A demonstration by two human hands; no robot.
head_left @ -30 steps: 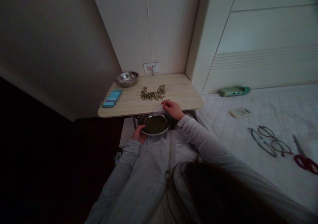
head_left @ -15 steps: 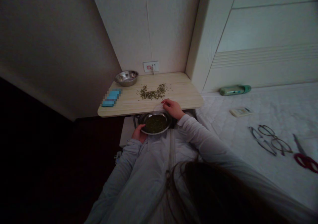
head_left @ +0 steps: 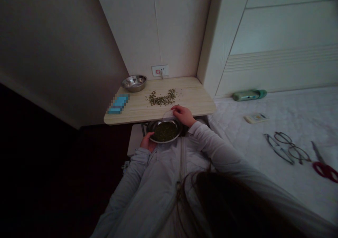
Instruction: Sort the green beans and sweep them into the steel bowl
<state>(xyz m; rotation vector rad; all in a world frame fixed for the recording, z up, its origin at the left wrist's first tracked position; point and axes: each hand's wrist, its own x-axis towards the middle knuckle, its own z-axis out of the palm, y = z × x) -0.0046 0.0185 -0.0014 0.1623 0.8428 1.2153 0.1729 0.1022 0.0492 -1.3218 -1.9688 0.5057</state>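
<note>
My left hand grips the left rim of a metal bowl, thumb over the edge, just below the table's front edge. Many small dark green bean-like grains lie in it. Above the bowl's far rim, my right hand is closed on a thin, clear, rounded piece at the table edge; its exact kind is hard to make out. More loose grains are scattered in a curved patch on the wooden table, beyond my right hand.
A second metal bowl stands at the table's back left, with a blurred-out blue object in front. A wall socket is behind. On the bed at right lie a green bottle-like object, a pale remote-like device, glasses and red-handled scissors.
Almost nothing differs. The view has shifted very slightly, and both hands keep their places at the bowl and the clear piece.
</note>
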